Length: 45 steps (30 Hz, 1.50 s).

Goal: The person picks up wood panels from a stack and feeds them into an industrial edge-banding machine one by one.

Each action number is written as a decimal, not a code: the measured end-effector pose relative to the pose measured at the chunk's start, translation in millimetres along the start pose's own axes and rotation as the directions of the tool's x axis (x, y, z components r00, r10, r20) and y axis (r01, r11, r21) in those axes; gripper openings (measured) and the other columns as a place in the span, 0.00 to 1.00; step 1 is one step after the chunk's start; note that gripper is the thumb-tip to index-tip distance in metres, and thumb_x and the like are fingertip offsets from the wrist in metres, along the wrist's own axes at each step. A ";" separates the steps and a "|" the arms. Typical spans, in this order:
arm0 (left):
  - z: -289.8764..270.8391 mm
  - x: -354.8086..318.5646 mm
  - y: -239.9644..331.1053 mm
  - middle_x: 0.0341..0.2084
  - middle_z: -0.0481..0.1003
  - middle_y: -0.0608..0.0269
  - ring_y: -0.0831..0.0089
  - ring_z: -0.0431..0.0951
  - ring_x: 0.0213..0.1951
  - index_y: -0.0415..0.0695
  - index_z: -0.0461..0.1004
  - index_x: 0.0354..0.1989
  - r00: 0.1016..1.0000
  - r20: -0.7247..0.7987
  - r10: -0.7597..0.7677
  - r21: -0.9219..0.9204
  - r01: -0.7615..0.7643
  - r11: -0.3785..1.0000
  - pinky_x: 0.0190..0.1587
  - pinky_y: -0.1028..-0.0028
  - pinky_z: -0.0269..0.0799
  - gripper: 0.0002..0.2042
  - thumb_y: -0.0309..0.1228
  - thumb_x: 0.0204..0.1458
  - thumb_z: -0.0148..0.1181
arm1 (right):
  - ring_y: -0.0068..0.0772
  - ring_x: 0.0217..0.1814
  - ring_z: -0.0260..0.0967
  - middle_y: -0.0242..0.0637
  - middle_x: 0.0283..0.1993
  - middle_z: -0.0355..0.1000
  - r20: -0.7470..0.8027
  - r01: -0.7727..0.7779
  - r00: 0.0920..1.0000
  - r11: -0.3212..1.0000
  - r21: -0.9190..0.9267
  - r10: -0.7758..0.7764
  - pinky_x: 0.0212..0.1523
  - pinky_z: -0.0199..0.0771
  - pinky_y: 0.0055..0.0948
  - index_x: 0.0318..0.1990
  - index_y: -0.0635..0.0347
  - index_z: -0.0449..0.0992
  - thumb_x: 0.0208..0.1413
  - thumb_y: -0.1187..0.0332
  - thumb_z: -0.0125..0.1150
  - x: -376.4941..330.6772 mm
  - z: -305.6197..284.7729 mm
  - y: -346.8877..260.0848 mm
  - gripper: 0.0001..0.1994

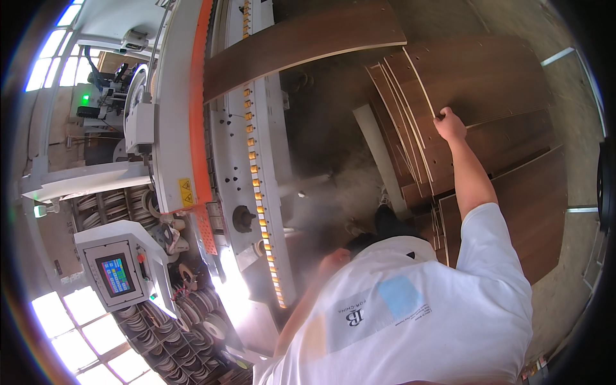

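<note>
My right hand (451, 125) is closed at the pale edge of a brown board (481, 77), on top of a stack to my right. Its fingers curl over that edge. Low beside my waist, my left hand (335, 259) is blurred, and its fingers do not show clearly; nothing can be made out in it. Another long brown panel (308, 48) lies across the roller track (252, 154) of a machine at the far side, reaching toward the stack. More brown boards (513, 212) lie nearer me on the right, their layers slightly uneven.
The machine's long white and orange housing (176, 115) runs along the left. A control panel with a lit screen (114, 274) stands at the lower left, beside racks of edging rolls (173, 333). A pale upright strip (380, 157) stands between track and stack.
</note>
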<state>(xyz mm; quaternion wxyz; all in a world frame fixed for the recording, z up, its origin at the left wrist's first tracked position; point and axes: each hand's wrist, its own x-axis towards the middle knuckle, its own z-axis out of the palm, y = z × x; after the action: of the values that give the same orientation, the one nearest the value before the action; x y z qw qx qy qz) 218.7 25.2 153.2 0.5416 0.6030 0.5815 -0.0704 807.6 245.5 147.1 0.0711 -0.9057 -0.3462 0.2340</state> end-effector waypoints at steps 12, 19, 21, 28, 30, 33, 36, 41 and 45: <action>-14.9 107.5 105.7 0.30 0.79 0.64 0.76 0.79 0.32 0.44 0.79 0.47 0.962 0.105 0.253 -0.168 -0.234 0.958 0.35 0.73 0.74 0.10 0.32 0.64 0.53 | 0.50 0.44 0.79 0.43 0.37 0.81 -0.037 0.219 0.976 0.967 0.133 -0.216 0.44 0.78 0.46 0.41 0.52 0.79 0.49 0.58 0.65 -102.6 42.5 22.6 0.13; 14.5 178.9 125.7 0.40 0.78 0.63 0.73 0.78 0.42 0.46 0.75 0.48 0.992 0.116 -0.042 -0.628 0.106 0.771 0.43 0.70 0.74 0.11 0.38 0.64 0.57 | 0.49 0.44 0.78 0.40 0.38 0.81 0.310 0.494 0.768 0.827 0.269 -0.560 0.45 0.77 0.46 0.49 0.47 0.80 0.53 0.54 0.62 -205.0 85.7 -11.1 0.18; 14.4 182.6 126.7 0.40 0.77 0.62 0.71 0.77 0.42 0.46 0.74 0.50 0.983 0.140 -0.116 -0.764 0.182 0.619 0.43 0.70 0.74 0.12 0.38 0.63 0.59 | 0.47 0.41 0.78 0.39 0.36 0.81 0.386 0.491 0.697 0.795 0.356 -0.604 0.43 0.77 0.45 0.52 0.46 0.79 0.56 0.53 0.61 -221.7 68.2 -20.1 0.19; -1.9 191.1 92.6 0.49 0.75 0.63 0.67 0.76 0.51 0.46 0.70 0.62 0.995 0.078 -0.060 -0.625 0.096 0.775 0.50 0.64 0.74 0.20 0.40 0.66 0.55 | 0.43 0.34 0.79 0.38 0.31 0.80 0.050 0.406 0.884 0.817 0.410 -0.464 0.37 0.78 0.39 0.46 0.48 0.81 0.54 0.56 0.65 -196.8 32.5 25.1 0.14; -6.0 187.9 87.0 0.49 0.75 0.63 0.68 0.76 0.51 0.45 0.70 0.62 0.997 0.036 -0.070 -0.587 0.078 0.806 0.50 0.64 0.75 0.20 0.41 0.66 0.56 | 0.41 0.31 0.79 0.38 0.28 0.80 -0.024 0.370 0.920 0.846 0.385 -0.391 0.34 0.77 0.36 0.45 0.49 0.81 0.54 0.59 0.66 -180.1 19.4 43.3 0.13; -27.5 141.5 126.8 0.46 0.76 0.64 0.70 0.77 0.49 0.45 0.72 0.59 0.976 0.025 -0.217 -0.736 0.165 0.656 0.48 0.67 0.75 0.19 0.41 0.65 0.57 | 0.31 0.30 0.80 0.37 0.28 0.80 -0.160 0.307 0.951 0.866 0.394 -0.265 0.33 0.77 0.31 0.46 0.54 0.80 0.58 0.63 0.65 -148.6 7.8 82.9 0.11; -64.8 98.7 128.3 0.38 0.76 0.69 0.75 0.76 0.41 0.45 0.75 0.53 0.980 -0.047 -0.194 -0.717 0.102 0.689 0.43 0.72 0.76 0.15 0.39 0.64 0.58 | 0.33 0.32 0.80 0.36 0.29 0.80 -0.284 0.221 0.952 0.905 0.364 -0.118 0.37 0.77 0.32 0.46 0.53 0.79 0.59 0.61 0.65 -124.7 -15.0 107.9 0.11; -108.9 41.1 77.0 0.28 0.72 0.78 0.85 0.69 0.27 0.48 0.77 0.42 0.915 -0.235 -0.328 -0.744 0.048 0.666 0.30 0.79 0.69 0.07 0.37 0.62 0.61 | 0.45 0.46 0.80 0.39 0.43 0.82 -0.373 0.138 0.928 0.920 0.368 0.010 0.46 0.78 0.40 0.51 0.53 0.77 0.59 0.57 0.63 -77.4 -23.2 159.8 0.16; -141.8 -11.6 27.1 0.37 0.75 0.68 0.78 0.71 0.34 0.39 0.75 0.55 0.811 -0.354 -0.466 -0.780 0.018 0.626 0.34 0.75 0.71 0.19 0.38 0.61 0.61 | 0.55 0.64 0.68 0.46 0.62 0.72 -0.363 -0.026 0.930 0.994 0.110 0.065 0.63 0.68 0.47 0.60 0.53 0.73 0.60 0.50 0.60 -56.2 -15.0 180.8 0.25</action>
<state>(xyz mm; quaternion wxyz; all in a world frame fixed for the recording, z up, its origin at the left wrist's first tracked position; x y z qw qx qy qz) 158.9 129.3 234.1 0.5431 0.2339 0.7613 0.2659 885.5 73.2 128.7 0.1754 -0.9364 -0.2933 0.0805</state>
